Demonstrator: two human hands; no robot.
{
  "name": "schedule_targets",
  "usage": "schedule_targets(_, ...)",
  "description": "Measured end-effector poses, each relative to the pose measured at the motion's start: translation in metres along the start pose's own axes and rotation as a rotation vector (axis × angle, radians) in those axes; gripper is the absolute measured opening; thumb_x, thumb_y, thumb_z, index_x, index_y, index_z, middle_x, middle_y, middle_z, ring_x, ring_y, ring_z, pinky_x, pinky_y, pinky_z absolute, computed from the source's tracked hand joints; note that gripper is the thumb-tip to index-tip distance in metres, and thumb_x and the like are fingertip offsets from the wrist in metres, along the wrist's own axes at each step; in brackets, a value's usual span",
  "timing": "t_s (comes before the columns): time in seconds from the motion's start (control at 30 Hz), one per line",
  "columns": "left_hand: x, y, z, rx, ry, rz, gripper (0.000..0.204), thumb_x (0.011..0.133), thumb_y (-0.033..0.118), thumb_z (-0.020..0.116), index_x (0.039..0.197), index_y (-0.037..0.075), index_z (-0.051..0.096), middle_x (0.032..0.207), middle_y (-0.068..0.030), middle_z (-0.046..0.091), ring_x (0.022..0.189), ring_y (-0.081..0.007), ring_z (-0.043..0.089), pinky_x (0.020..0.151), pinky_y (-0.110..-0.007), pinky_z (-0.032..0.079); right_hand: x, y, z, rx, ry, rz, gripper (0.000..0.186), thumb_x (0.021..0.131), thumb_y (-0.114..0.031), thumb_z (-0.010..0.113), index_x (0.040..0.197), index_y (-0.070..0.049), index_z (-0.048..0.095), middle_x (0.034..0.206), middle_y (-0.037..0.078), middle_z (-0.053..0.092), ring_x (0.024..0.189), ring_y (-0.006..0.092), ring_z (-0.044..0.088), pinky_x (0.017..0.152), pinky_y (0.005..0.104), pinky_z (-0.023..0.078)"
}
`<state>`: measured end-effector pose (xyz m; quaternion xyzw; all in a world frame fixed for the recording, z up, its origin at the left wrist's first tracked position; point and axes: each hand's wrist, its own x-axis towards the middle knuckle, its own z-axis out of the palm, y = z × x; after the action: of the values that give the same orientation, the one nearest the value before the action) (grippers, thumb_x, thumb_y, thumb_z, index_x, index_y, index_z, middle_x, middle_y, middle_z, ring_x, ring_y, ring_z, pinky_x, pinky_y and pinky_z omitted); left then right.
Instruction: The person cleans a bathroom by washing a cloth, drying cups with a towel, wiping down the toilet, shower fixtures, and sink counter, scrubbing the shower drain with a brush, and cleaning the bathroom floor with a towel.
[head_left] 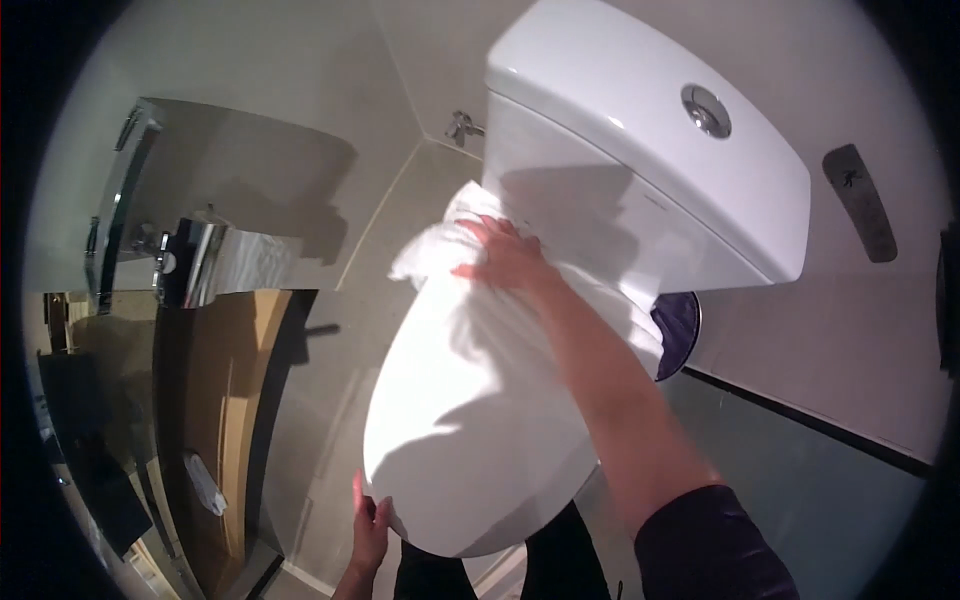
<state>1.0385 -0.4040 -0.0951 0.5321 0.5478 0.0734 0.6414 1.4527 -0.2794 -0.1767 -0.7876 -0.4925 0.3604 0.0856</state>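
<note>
Resting on a white cloth (428,256), the right hand (508,264) lies palm down with fingers spread, at the far end of a white toilet lid (470,430). Cloth bunched ahead of the fingertips; its folds run rightward under the forearm, along the foot of the cistern (640,110). Lid lying down, rounded end toward the wearer. Left hand (370,530) at the lid's near left rim, thumb and fingers up by the edge; cannot tell if it is clamped there. Hands well apart from one another. Dark sleeve (712,545) on the right arm, pushed up near the elbow; dark-clothed legs below the lid's near end.

Surroundings: round metal flush button (707,110) on the cistern top; small metal valve (462,127) low on the wall, left of the cistern. Bin with a dark purple liner (677,335) at the right, partly hidden behind cloth and cistern. Long grey plate (860,203) with a small figure on the right wall. Shadows fall across lid and cistern front.
</note>
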Motion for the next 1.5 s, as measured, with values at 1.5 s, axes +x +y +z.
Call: schedule_targets(1.5, 0.130, 0.382, 0.143, -0.196, -0.471, 0.642, 0.039, 0.094, 0.025, 0.026, 0.117, -0.005, 0.035, 0.086, -0.0100, 0.054, 0.075, -0.0125, 0.054, 0.064, -0.020, 0.051, -0.078, -0.081, 0.256, 0.402, 0.410, -0.156, 0.040, 0.081, -0.020, 0.048, 0.119, -0.031, 0.046, 0.135, 0.008, 0.030, 0.102, 0.0312, 0.043, 0.078, 0.0434, 0.045)
